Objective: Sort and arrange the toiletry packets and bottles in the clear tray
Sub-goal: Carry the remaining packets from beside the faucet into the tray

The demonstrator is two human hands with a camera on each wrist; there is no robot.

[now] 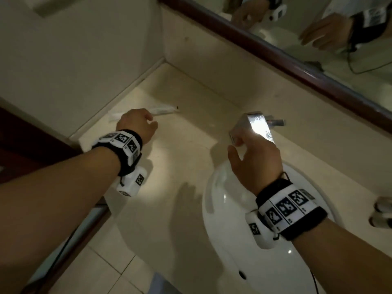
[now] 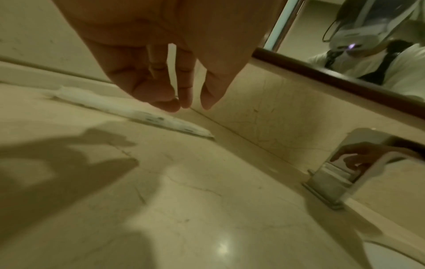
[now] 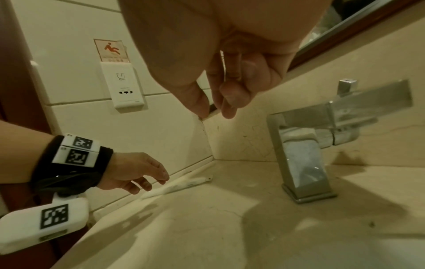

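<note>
A long white toiletry packet (image 1: 164,110) (image 2: 128,111) (image 3: 181,184) lies flat on the beige marble counter (image 1: 186,145), close to the left wall. My left hand (image 1: 151,122) (image 2: 190,105) (image 3: 149,182) hovers just above the packet's near end with loosely curled fingers and holds nothing. My right hand (image 1: 235,145) (image 3: 216,112) hangs over the far rim of the basin beside the tap, fingers relaxed and empty. No clear tray shows in any view.
A square chrome tap (image 1: 257,124) (image 2: 345,172) (image 3: 303,156) stands behind the white basin (image 1: 222,240). A wood-framed mirror (image 1: 318,49) runs along the back wall. A wall socket (image 3: 125,89) sits on the left wall. Two blurred small objects (image 1: 381,211) lie at the right edge.
</note>
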